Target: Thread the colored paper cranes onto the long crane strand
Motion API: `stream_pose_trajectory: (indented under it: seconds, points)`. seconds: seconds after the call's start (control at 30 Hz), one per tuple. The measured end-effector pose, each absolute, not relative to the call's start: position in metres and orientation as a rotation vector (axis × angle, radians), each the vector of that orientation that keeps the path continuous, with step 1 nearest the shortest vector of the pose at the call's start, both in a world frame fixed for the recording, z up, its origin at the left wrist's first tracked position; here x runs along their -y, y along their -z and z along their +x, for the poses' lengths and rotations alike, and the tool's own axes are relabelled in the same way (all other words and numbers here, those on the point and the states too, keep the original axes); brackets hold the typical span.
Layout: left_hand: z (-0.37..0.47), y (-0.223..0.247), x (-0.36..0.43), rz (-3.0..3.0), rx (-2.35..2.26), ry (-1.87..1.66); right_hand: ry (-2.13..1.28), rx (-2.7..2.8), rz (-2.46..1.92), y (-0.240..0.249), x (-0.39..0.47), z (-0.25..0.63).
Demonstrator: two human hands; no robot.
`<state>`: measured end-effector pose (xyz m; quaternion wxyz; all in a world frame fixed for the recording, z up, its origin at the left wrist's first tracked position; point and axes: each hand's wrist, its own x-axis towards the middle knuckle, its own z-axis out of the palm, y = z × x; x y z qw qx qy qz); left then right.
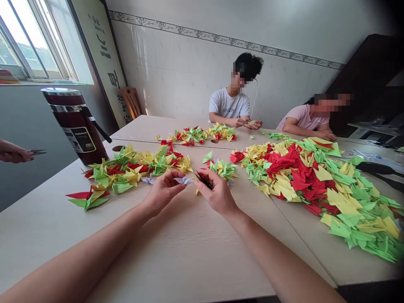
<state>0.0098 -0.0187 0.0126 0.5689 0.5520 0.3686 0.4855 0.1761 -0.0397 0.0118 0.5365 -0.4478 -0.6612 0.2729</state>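
Over the middle of the table, my left hand (164, 190) pinches a small pale lavender origami crane (184, 180) between thumb and fingertips. My right hand (219, 191) is closed around dark tweezers (204, 179), their points toward the upper left. Its thumb tip is close to the crane's right end; I cannot tell whether they touch. Just beyond my hands lies a small cluster of green and yellow folded cranes (223, 169). A longer heap of red, yellow and green cranes (135, 165) spreads beyond my left hand, with another pale crane (147, 180) at its near edge.
A large pile of folded paper pieces (303, 172) covers the right of the table (176, 256). A dark red vacuum flask (77, 126) stands at the left. Another person's hand (14, 152) holds a metal tool there. Two people sit opposite, behind more cranes (195, 134).
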Motion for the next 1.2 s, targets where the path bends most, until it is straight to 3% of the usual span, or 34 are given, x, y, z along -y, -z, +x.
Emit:
stream_pose_trajectory:
  seconds: [0.53,1.2]
  points:
    - [0.009,-0.019,0.022,1.269,-0.895,-1.078,-0.724,1.554,-1.143,-0.007,0.036,0.176]
    - [0.007,-0.007,0.014,1.41,-0.886,-1.16,-0.485,1.755,-1.149,-0.01,0.042,0.176]
